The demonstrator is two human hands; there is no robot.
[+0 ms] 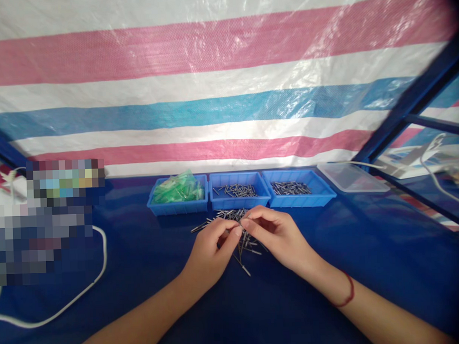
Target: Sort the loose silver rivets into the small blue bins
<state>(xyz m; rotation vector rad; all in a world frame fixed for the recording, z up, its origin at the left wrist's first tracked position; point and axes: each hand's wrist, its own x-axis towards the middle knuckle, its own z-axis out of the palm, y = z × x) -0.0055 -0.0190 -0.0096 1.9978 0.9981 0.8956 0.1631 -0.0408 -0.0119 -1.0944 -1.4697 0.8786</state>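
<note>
My left hand (211,248) and my right hand (280,235) meet fingertip to fingertip over a loose pile of slim metal pins (228,213) that look like blind rivets. Thumb and forefinger are pinched on each hand. Whatever lies between the fingertips is too small and too covered to make out. Part of the pile is hidden under the hands, and one rivet-like pin (245,270) sticks out toward me. Just behind the pile stand a middle blue bin (240,201) and a right blue bin (306,200), both with similar metal pieces inside.
A left blue bin (178,209) holds green plastic bags (177,188). At the right back lies a translucent lid (352,178). A white cable (104,246) loops over the table's left side, near a blurred-out area. Striped sheeting (197,113) hangs behind, with a blue frame post (403,100) at right.
</note>
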